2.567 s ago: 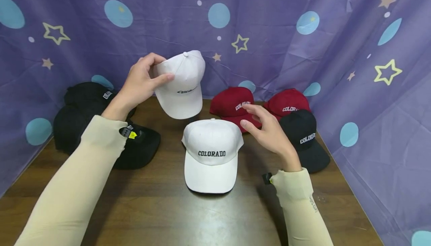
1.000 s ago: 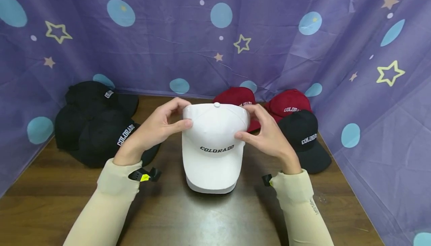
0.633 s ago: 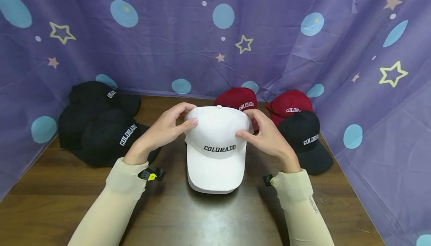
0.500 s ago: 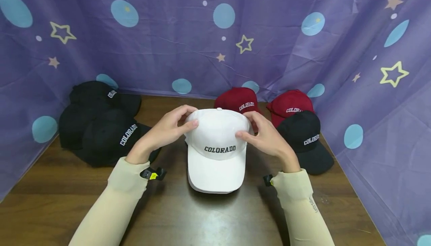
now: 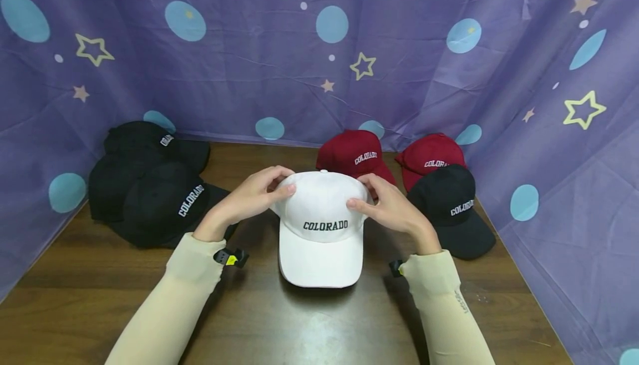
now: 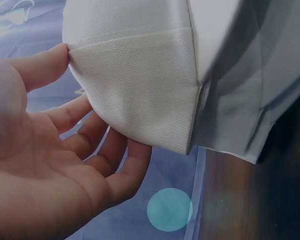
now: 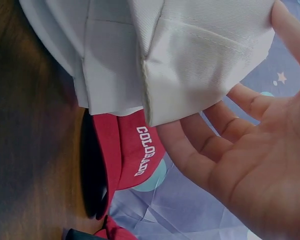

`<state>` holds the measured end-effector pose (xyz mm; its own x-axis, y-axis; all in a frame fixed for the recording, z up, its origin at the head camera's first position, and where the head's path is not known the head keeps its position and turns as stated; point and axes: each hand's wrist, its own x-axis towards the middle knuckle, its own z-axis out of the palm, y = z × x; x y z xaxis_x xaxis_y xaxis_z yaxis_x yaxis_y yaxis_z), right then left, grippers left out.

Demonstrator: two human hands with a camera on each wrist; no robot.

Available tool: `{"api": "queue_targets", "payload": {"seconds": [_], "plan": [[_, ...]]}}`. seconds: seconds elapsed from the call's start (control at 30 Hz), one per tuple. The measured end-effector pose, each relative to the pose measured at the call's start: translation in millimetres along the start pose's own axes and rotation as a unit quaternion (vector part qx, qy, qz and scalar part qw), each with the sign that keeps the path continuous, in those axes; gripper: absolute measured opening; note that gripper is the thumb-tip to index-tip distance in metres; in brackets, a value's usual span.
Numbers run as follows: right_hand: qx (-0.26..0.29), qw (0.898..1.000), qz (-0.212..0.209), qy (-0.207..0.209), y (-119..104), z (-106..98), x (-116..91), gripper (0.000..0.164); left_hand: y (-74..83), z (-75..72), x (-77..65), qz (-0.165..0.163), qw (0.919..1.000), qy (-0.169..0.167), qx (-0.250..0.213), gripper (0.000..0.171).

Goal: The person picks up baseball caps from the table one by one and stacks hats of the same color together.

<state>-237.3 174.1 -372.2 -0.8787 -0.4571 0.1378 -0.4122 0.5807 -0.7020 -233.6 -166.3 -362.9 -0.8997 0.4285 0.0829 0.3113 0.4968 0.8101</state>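
In the head view a white baseball cap (image 5: pixel 321 204) marked COLORADO sits mid-table, its brim toward me. It is fitted over a second white cap, which it almost wholly hides there; the wrist views show that lower cap (image 6: pixel 232 112) beneath the upper one's edge. My left hand (image 5: pixel 252 197) pinches the left side of the upper cap's crown, thumb in front and fingers behind. On the opposite side, my right hand (image 5: pixel 396 209) holds the crown the same way. The right wrist view shows fingers (image 7: pixel 210 132) curled along the fabric's back edge.
Black caps (image 5: pixel 155 204) lie bunched at the left. Two red caps, one behind the right hand (image 5: pixel 346 146) and one farther right (image 5: pixel 429 151), stand near the purple curtain (image 5: pixel 279 49). A black cap (image 5: pixel 444 193) overlaps the farther red one. The wooden table (image 5: pixel 279 326) extends in front.
The left hand has brought the white cap from the back left onto the other one, and the right hand has taken its other side. Since then both hands have lowered the cap.
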Motion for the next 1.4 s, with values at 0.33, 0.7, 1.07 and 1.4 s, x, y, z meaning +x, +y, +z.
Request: {"api": "queue_targets", "payload": {"seconds": [0.33,0.7,1.07,1.4], "plan": [[-0.019,0.999,0.024,-0.02,5,5,2,0.059,-5.6,4.0,1.0,-0.014,0.9996,-0.005,0.022,0.045],[-0.026,0.999,0.026,-0.02,9,7,3,0.062,-11.3,7.3,2.4,-0.021,0.9993,0.002,0.032,0.047],[-0.028,0.999,0.03,-0.008,9,11,7,0.06,-13.7,8.6,4.6,-0.023,0.9991,0.001,0.037,0.054],[-0.014,0.999,0.044,0.009,10,19,10,0.065,-16.6,11.5,6.1,-0.026,0.9988,0.012,0.041,0.065]]}}
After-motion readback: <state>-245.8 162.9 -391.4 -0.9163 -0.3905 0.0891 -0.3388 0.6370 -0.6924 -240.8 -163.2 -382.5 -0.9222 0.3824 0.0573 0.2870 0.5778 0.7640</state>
